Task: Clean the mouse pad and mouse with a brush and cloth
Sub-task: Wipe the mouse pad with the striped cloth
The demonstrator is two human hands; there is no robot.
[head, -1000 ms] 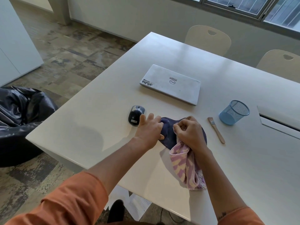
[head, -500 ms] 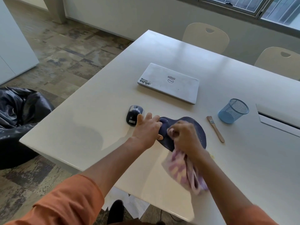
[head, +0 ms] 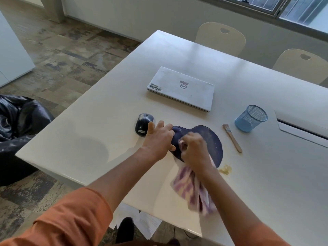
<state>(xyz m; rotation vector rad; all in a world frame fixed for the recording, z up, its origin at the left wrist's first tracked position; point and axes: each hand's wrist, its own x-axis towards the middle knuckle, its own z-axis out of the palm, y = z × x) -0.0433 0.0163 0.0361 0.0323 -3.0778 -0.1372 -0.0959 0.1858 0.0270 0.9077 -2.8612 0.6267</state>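
Note:
A dark blue mouse pad point(head: 212, 141) with a wrist rest lies near the table's front edge. My left hand point(head: 158, 139) presses flat on its left end, fingers spread. My right hand point(head: 194, 150) is closed around a pink and cream patterned cloth point(head: 192, 189) and rubs it on the pad's middle; the cloth's loose end trails toward me, blurred. A black mouse point(head: 143, 124) sits just left of my left hand. A small wooden-handled brush point(head: 232, 138) lies right of the pad.
A closed white laptop point(head: 181, 88) lies behind the pad. A blue mesh cup point(head: 250, 118) stands at the right, past the brush. A yellowish smear point(head: 225, 169) marks the white table point(head: 99, 125). Two chairs point(head: 220, 39) stand behind it; a black beanbag point(head: 19, 121) sits left.
My right hand slid the cloth over the pad toward its near left part and more of the pad's right side shows. My left hand stayed on the pad's left end.

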